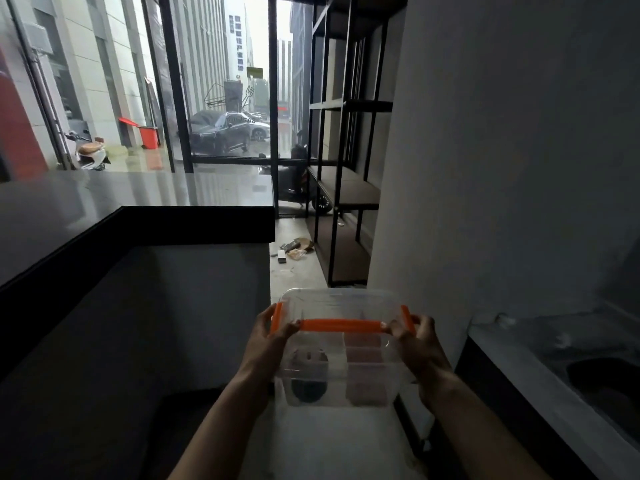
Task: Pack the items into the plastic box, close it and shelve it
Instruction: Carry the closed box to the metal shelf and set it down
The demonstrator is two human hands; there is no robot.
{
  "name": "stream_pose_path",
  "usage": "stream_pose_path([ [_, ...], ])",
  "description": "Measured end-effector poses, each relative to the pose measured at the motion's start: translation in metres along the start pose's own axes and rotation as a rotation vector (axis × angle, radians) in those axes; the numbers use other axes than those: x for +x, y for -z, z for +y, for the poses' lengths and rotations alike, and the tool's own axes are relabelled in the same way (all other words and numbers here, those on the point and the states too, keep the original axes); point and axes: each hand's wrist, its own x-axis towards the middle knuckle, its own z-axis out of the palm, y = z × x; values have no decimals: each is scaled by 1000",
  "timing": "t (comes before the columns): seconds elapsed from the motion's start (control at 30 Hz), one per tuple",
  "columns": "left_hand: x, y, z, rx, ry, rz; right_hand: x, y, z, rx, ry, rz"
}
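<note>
I hold a clear plastic box [341, 358] with its lid on in front of me, low in the middle of the view, off any surface. An orange handle [341, 324] lies across its lid, with orange clips at both sides. My left hand [268, 341] grips the left side and my right hand [417, 344] grips the right side. Through the clear walls I make out a dark round item at the left and reddish-brown items at the right. A black metal shelf unit [346, 188] with brown boards stands ahead, right of centre.
A dark counter [138, 199] runs along the left with its corner near the middle. A grey wall [502, 150] fills the right. A sink counter [571, 368] sits at lower right. Litter [296, 249] lies on the floor by the shelf. Glass windows are beyond.
</note>
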Motion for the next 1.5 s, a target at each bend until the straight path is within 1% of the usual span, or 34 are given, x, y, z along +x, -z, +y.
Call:
stream_pose_path([
  [0.2, 133, -3, 11, 1, 5, 16, 122, -45, -27, 16, -36, 6],
  [0.3, 198, -6, 15, 64, 7, 18, 176, -59, -42, 1, -63, 7],
  [0.4, 258, -13, 19, 56, 32, 33, 232, -67, -56, -10, -56, -1],
  [0.53, 342, -29, 13, 66, 37, 5, 317, -81, -68, -35, -47, -29],
  [0.63, 414, -42, 5, 64, 62, 24, 391, -96, -71, -33, -44, -11],
  [0.8, 543, -70, -4, 83, 93, 58, 529, -116, -83, -32, -56, -55],
  [0.93, 655, -96, 8, 108, 88, 81, 649, -129, -111, -27, -47, -113],
  [1.07, 740, -107, 17, 108, 99, 118, 738, -147, -135, -24, -39, -135],
  [1.23, 843, -107, 8, 54, 98, 103, 838, -180, -147, -42, -39, -157],
  [1.5, 1023, -97, -2, 51, 116, 165, 1009, -263, -162, -27, -68, -171],
])
